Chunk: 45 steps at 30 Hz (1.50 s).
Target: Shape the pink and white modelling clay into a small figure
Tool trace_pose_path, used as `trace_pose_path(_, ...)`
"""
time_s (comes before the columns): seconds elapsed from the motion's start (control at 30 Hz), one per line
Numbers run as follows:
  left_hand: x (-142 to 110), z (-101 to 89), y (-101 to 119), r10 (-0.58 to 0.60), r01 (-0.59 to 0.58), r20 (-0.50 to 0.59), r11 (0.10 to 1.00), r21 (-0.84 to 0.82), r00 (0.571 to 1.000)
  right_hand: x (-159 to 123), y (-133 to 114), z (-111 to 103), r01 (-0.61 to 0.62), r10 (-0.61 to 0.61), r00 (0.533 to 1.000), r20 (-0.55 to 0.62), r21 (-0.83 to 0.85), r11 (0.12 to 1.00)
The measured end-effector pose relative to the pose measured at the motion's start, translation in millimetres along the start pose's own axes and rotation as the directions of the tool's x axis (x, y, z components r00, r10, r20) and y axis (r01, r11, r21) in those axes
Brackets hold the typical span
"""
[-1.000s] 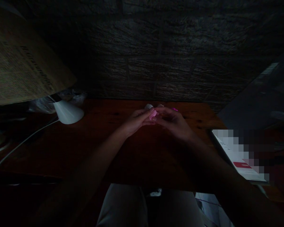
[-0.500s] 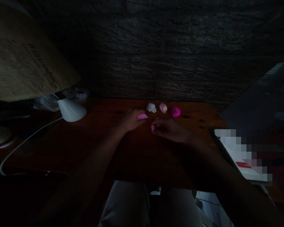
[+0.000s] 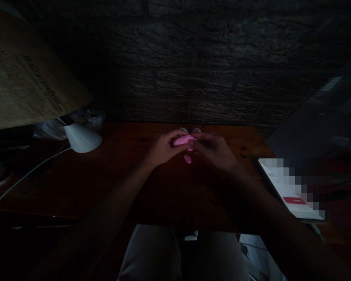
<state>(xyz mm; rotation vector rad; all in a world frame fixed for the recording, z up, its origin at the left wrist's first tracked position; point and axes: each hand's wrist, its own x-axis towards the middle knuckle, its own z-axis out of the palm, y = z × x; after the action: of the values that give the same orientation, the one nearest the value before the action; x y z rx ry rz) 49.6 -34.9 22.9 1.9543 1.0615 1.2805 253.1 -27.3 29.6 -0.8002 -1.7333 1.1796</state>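
A lump of pink modelling clay [image 3: 183,140] is held between my two hands above the wooden table [image 3: 160,191]. My left hand [image 3: 165,147] is closed round its left end, thumb below and fingers above. The fingers of my right hand [image 3: 215,147] pinch its right end. Just under the hands a small flat pink clay piece [image 3: 187,159] lies on the table, and another pink bit [image 3: 190,149] shows close to the right fingertips. Behind my hands, a white lump [image 3: 183,129], a pale pink lump [image 3: 196,130] and a magenta lump [image 3: 213,133] are mostly hidden.
To the left stands a white lamp-like cone [image 3: 83,138] with a cable, under a printed paper shade [image 3: 32,78]. A clear plastic bag [image 3: 51,128] lies behind it. A white-and-red flat object [image 3: 289,191] rests at the right edge. A dark brick wall [image 3: 175,78] closes the back.
My right hand has let go of a small pink piece, which now lies on the table. It has moved up and left to grip the pink clay in my left hand.
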Motion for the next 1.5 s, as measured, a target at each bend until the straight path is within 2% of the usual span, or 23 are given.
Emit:
trace_pose_path(0.23, -2, 0.3, 5, 0.056, -0.055, -0.005, 0.996, 0.069, 0.998, -1, 0, 3, 0.052, -0.054, 0.997, -0.054, -0.051, 0.997)
trace_pose_path(0.4, -2, -0.6, 6, 0.07, -0.078, 0.057, 0.985, 0.156, 0.996, -1, 1, 1, 0.023, -0.039, 0.994, -0.1, -0.155, 0.988)
trace_pose_path(0.53, 0, -7.8, 5, 0.078, -0.12, 0.181, 0.965, 0.233, 0.98, -2, 1, -1, 0.028, -0.036, 0.999, -0.022, -0.313, 0.949)
trace_pose_path(0.63, 3, -14.9, 4, 0.107, -0.193, 0.294, 0.941, 0.279, 0.95, -3, -1, 0, 0.062, -0.033, 0.997, 0.074, -0.431, 0.9)
trace_pose_path(0.73, 5, -21.3, 2, 0.143, -0.256, 0.353, 0.92, 0.297, 0.925, -3, -4, 2, 0.103, -0.049, 0.992, 0.119, -0.498, 0.861)
trace_pose_path(0.93, 6, -32.0, -3, 0.156, -0.257, 0.305, 0.911, 0.323, 0.939, -3, -8, 6, 0.159, -0.131, 0.987, 0.091, -0.513, 0.844)
trace_pose_path(1.17, 6, -31.1, -5, 0.152, -0.234, 0.231, 0.89, 0.391, 0.961, -3, 3, 2, 0.075, -0.08, 0.997, 0.0, -0.339, 0.938)
trace_pose_path(1.3, 4, -27.3, -6, 0.127, -0.197, 0.213, 0.918, 0.346, 0.969, -3, 11, 4, 0.133, -0.153, 0.986, -0.06, -0.254, 0.958)
trace_pose_path(1.4, 3, -24.1, -6, 0.129, -0.192, 0.218, 0.935, 0.298, 0.967, -3, 11, 6, 0.187, -0.206, 0.978, -0.039, -0.278, 0.942)
trace_pose_path(1.5, 3, -20.3, -7, 0.125, -0.181, 0.217, 0.949, 0.26, 0.968, -4, 8, 6, 0.187, -0.198, 0.98, 0.007, -0.359, 0.914)
